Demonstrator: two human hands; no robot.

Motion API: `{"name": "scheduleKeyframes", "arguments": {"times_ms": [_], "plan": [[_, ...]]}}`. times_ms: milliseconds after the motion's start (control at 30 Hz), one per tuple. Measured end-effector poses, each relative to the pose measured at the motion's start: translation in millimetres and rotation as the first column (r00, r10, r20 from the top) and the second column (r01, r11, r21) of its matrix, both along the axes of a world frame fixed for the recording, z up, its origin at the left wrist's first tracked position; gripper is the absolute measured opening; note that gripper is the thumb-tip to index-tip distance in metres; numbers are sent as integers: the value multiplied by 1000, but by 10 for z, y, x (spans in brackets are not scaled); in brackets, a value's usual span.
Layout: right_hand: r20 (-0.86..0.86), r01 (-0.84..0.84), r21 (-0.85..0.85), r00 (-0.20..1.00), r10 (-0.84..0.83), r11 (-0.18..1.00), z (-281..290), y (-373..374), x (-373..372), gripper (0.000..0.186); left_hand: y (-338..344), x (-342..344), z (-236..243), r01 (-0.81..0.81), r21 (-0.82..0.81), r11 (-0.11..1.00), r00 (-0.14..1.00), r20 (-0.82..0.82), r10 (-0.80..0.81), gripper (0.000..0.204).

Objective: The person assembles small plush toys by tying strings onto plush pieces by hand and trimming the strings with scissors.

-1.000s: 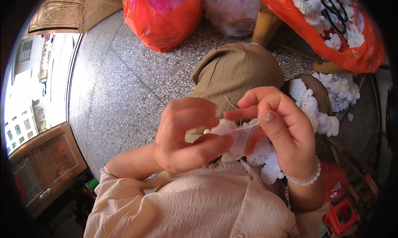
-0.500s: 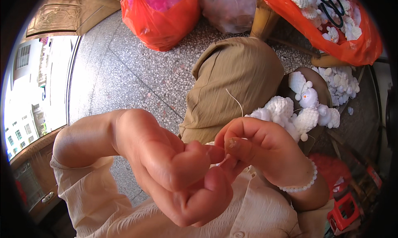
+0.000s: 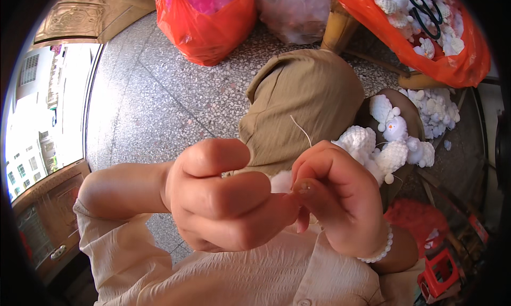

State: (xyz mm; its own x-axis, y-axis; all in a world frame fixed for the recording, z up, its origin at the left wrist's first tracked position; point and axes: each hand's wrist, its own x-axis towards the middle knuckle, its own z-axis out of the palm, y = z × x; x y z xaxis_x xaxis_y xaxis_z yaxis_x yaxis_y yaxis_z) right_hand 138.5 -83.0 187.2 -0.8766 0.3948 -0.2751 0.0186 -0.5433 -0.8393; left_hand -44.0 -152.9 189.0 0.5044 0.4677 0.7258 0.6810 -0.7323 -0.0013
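Observation:
My left hand (image 3: 223, 197) is closed, fingers curled, its fingertips meeting those of my right hand (image 3: 343, 199). What the left fingers pinch is hidden. My right hand, with a white beaded bracelet (image 3: 384, 250) at the wrist, is closed in a pinch of thumb and forefinger. A thin white yarn end (image 3: 302, 129) rises from behind its fingers. Between the hands shows part of a soft white piece (image 3: 281, 182), mostly covered. White crocheted pieces (image 3: 393, 154) lie just beyond my right hand, among them a small ball with a face (image 3: 396, 128).
A red plastic bag (image 3: 213, 31) stands on the speckled floor (image 3: 159, 93), beside a clear bag (image 3: 295, 13). At upper right, an open red bag (image 3: 452, 69) holds white pieces and dark-handled scissors (image 3: 426, 13). More white pieces (image 3: 434, 109) lie below it. A red plastic object (image 3: 441, 274) is at lower right.
My left hand has turned and risen, its fingers now curled with the knuckles up. My right hand has shifted slightly up, still pinching. More of the soft white piece shows between them.

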Motion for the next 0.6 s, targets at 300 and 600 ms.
{"name": "scheduleKeyframes", "arguments": {"times_ms": [300, 600], "plan": [[-43, 164, 522, 985, -166, 837, -108, -108, -41, 14, -183, 121, 30, -79, -586, 806, 843, 393, 368, 24], [-195, 262, 840, 963, -187, 475, -198, -65, -99, 12, -329, 110, 24, 606, -723, 332, 327, 606, 725, 10]]}}
